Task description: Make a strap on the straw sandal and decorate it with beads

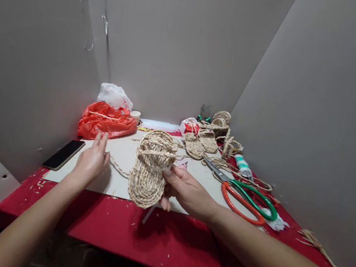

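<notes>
A small woven straw slipper [148,178] is held upright over the front of the board, sole-like and oval, with a braided strap across its upper part. My right hand [186,190] grips its right edge, thumb on the front and fingers behind. From the slipper's left side a braided straw cord [119,167] runs to my left hand [93,157], where it disappears by the thumb. Two fingers of that hand point toward the red plastic bag, and the cord appears held in it. Below the slipper a thin translucent stick [148,214] pokes out.
A pale board [117,190] lies on the red tablecloth [103,216]. At left are a phone [64,155] and a red plastic bag [109,124]. Large scissors [239,193], finished small slippers [194,146] and loose cord lie right. Grey panels enclose the table.
</notes>
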Demonstrator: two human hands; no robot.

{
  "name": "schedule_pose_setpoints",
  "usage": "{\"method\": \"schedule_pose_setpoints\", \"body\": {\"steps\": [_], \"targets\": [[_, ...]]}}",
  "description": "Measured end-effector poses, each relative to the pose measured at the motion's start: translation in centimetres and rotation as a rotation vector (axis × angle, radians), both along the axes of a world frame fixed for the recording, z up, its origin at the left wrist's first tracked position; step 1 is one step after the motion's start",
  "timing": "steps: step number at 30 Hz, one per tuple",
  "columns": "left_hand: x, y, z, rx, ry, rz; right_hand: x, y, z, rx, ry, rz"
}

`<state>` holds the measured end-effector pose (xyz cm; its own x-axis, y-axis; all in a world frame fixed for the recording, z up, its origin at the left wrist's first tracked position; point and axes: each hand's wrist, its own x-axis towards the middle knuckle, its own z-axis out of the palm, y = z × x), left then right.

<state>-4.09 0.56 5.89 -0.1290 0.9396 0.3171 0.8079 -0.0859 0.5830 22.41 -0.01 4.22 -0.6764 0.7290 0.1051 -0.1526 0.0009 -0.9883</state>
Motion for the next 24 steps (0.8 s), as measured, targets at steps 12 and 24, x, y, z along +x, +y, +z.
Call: {"method": "schedule_pose_setpoints", "body": {"steps": [12, 24], "targets": [[6.6, -3.4, -0.1, -0.506, -1.277, -0.871, -0.6, 0.5, -0.6, -0.066, -0.015, 0.026], [8.0, -2.3, -0.5, -0.513, -1.46, -0.875, -0.4, 1.8, 0.2, -0.093, -0.144, 0.076]]}}
